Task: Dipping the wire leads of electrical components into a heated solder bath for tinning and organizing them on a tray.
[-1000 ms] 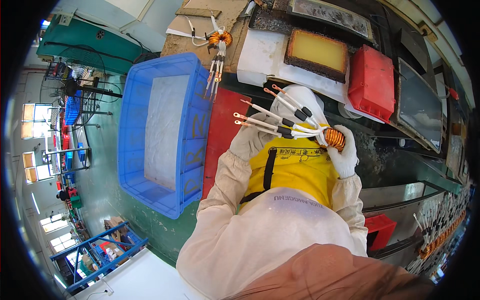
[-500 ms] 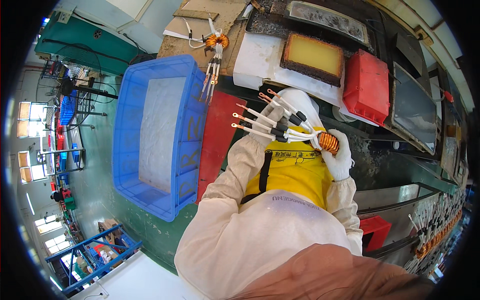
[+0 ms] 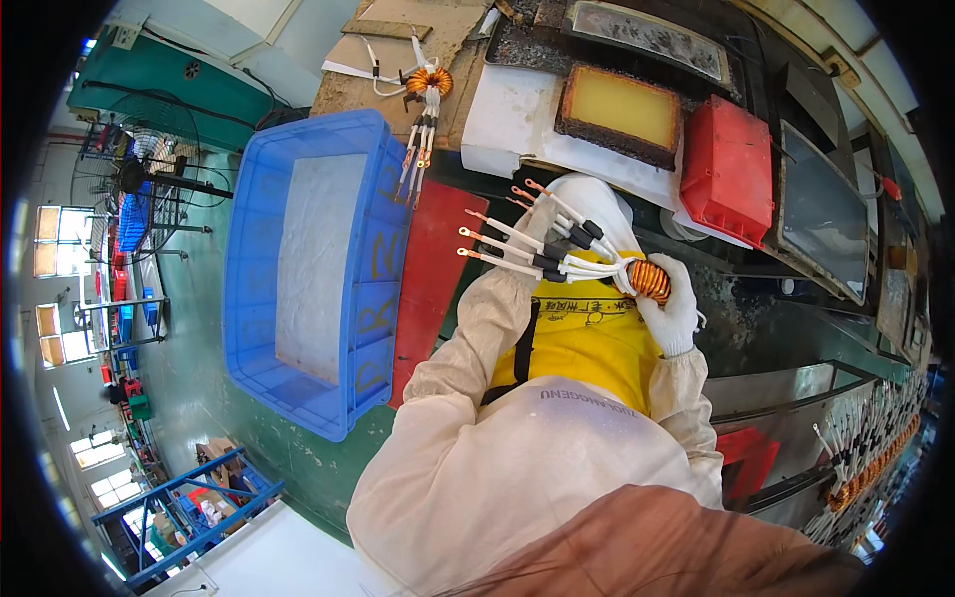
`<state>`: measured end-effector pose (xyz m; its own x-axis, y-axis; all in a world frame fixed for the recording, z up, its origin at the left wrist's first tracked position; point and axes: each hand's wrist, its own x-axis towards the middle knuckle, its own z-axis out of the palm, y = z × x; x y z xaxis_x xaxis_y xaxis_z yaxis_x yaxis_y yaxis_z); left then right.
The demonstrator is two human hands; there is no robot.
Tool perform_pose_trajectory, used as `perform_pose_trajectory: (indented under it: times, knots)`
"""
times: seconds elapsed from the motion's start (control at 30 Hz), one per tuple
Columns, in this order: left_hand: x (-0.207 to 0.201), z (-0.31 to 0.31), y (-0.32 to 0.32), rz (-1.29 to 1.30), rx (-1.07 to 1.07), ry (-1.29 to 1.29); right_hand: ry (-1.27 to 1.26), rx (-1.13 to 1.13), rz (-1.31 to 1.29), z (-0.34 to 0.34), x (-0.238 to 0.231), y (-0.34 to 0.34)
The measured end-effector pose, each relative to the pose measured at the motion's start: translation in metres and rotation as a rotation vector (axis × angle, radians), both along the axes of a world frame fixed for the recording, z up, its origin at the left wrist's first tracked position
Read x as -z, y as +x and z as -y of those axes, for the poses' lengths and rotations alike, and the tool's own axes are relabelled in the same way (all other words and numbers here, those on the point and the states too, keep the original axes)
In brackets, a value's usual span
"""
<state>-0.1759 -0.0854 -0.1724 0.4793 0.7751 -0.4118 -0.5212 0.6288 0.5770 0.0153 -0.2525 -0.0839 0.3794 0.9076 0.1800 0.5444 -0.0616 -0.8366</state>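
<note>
A copper-wound toroidal coil [image 3: 650, 282] is in my gloved right hand [image 3: 678, 310], whose fingers close round its right side. From the coil, several white-sleeved wire leads [image 3: 595, 269] with black bands fan out to the left and end in copper ring lugs [image 3: 464, 253]. Behind these leads is my gloved left hand [image 3: 538, 221], partly hidden by them, its fingers closed about the leads. Both hands are held in front of my yellow apron [image 3: 587, 343].
A blue plastic crate [image 3: 370, 343] stands at the left, beside a red panel [image 3: 438, 269]. Another coil [image 3: 430, 83] lies on the bench's cardboard. On the far bench are a tray of yellowish material [image 3: 622, 111] and a red bin [image 3: 728, 169]. More coils [image 3: 875, 458] line the lower right.
Both hands and the coil have shifted very slightly up and to the left. The hold on the coil looks the same.
</note>
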Motion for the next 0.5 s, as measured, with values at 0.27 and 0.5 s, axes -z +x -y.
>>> perform_pose_trajectory:
  times: [0.27, 0.5]
  knots:
    - [0.005, 0.0, -0.004, 0.048, 0.02, 0.003, -0.001, 0.004, -0.033, -0.001, 0.001, 0.002]
    - [-0.017, -0.008, -0.018, 0.001, -0.005, 0.022, -0.06, -0.025, -0.1, 0.003, 0.006, 0.005]
